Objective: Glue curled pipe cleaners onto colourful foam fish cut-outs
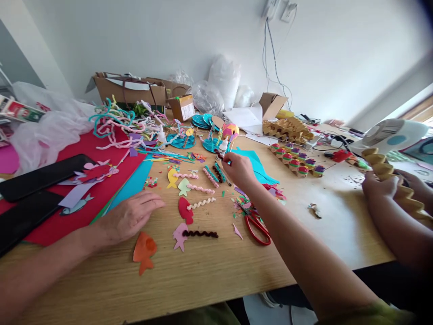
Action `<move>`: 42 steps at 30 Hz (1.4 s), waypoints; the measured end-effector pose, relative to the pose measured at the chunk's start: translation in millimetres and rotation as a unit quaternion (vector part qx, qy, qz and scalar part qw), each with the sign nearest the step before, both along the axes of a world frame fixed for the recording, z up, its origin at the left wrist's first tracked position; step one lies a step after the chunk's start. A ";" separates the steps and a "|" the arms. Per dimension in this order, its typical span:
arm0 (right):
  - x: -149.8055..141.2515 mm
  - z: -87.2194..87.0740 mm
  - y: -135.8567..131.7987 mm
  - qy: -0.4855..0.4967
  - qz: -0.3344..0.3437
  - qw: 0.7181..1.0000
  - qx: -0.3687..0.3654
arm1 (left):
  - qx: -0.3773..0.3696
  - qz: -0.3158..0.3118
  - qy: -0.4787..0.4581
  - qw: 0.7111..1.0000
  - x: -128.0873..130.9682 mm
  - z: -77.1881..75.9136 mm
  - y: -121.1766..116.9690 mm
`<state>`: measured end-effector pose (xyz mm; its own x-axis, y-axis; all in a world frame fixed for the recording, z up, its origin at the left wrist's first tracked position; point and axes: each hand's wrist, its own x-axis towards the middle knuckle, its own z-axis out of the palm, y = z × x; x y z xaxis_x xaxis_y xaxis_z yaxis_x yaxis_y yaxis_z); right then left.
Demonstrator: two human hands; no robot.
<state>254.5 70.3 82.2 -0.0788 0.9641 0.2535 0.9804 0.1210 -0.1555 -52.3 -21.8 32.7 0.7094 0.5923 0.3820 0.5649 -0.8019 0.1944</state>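
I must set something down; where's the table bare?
Bare wood lies between the pink fish and the near edge, and nearer than the painted egg carton, around one small scrap. It's crowded around the right hand and yarn.

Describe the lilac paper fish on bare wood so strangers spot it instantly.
On the wooden table, find the red-handled scissors. Left of them lies the lilac paper fish, nearer the camera than the red fish. Its coiled pipe cleaner is dark brown; the red fish, green fish and yellow fish have pale ones.
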 end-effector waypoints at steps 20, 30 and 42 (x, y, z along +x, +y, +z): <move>-78.3 -18.6 -166.6 0.141 0.281 0.939 -0.138 | -0.029 0.029 0.019 0.999 -8.6 -8.4 -78.6; -104.2 -27.9 -183.2 0.018 0.246 0.951 -0.184 | -0.022 -0.007 0.016 1.000 -24.7 -3.4 -78.4; -117.2 -45.4 -185.6 -0.024 0.241 0.959 -0.147 | -0.016 -0.019 -0.001 1.000 -27.4 -9.6 -82.9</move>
<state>137.3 -115.4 36.8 -0.5374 0.8425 -0.0382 0.8288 0.5192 -0.2084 -79.7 -104.7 23.1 0.7306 0.5769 0.3652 0.5334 -0.8162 0.2220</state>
